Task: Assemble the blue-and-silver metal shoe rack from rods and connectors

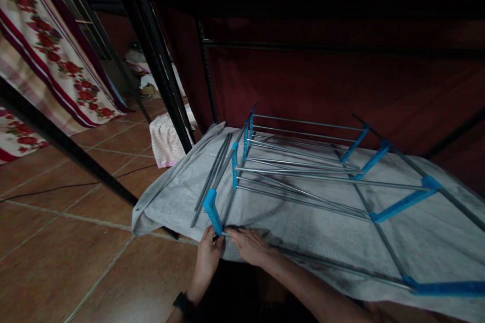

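Note:
A rack frame of grey metal rods and blue plastic brackets lies on a grey cloth. My left hand is closed around the lower end of the nearest blue bracket at the left side. Just right of it, my right hand grips a metal rod, its end meeting that bracket's lower end. The same rod runs right to another blue bracket. Several crossing rods link the two sides. Whether the rod end sits inside the bracket is hidden by my fingers.
Several loose rods lie on the cloth left of the frame. Black metal posts and a dark red wall cloth surround the surface. Brown floor tiles, a cable and a flowered curtain are at left.

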